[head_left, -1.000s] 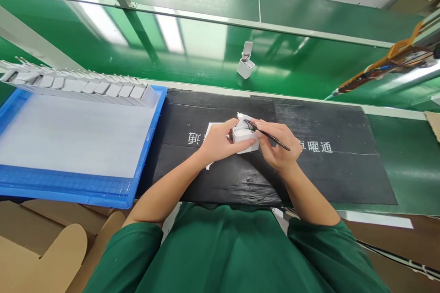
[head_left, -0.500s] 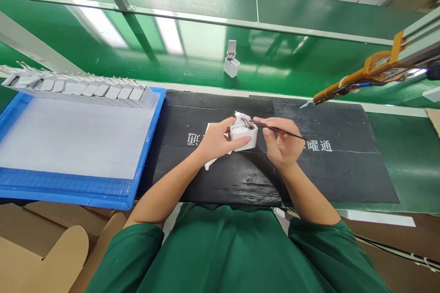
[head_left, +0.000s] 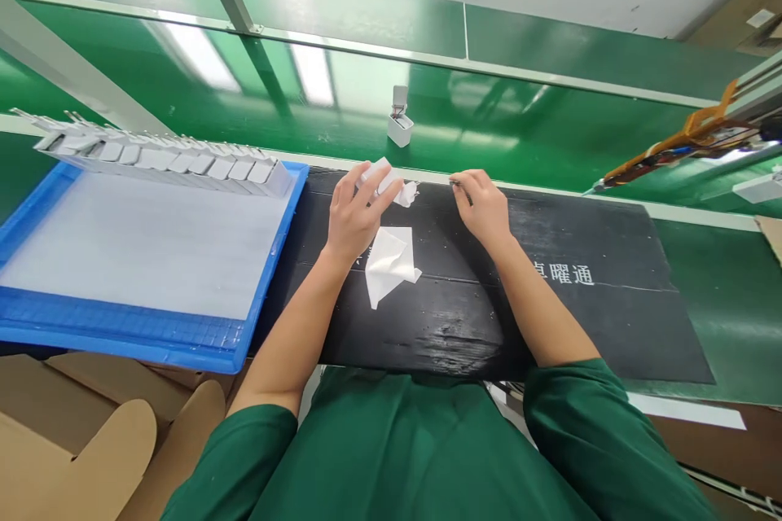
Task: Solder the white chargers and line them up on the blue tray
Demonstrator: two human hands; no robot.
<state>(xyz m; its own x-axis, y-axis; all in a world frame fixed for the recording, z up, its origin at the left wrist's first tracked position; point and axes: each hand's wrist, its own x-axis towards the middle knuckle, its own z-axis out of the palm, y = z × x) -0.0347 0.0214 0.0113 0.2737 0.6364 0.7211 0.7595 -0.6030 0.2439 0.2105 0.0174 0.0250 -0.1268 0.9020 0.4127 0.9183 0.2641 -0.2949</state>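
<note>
My left hand (head_left: 353, 216) reaches to the far edge of the black mat (head_left: 611, 317) and grips a small white box (head_left: 384, 177) with its fingertips; the box's lid part sticks out to the right. Closed in a fist, my right hand (head_left: 484, 202) rests on the mat beside it and holds thin dark tweezers (head_left: 458, 183), of which only the tip shows. A crumpled white sheet (head_left: 391, 262) lies on the mat just below my left hand.
Another small white box with its lid up (head_left: 399, 124) stands on the green belt (head_left: 550, 130) beyond the mat. A blue tray (head_left: 257, 317) at left holds a row of white boxes (head_left: 171, 159) along its far side. An orange tool (head_left: 684, 138) hangs at right. Cardboard (head_left: 79, 456) lies lower left.
Both hands moved away from me, from the mat's middle to its far edge, carrying the white box and the tweezers. The white sheet is now uncovered. The box on the belt shifted left.
</note>
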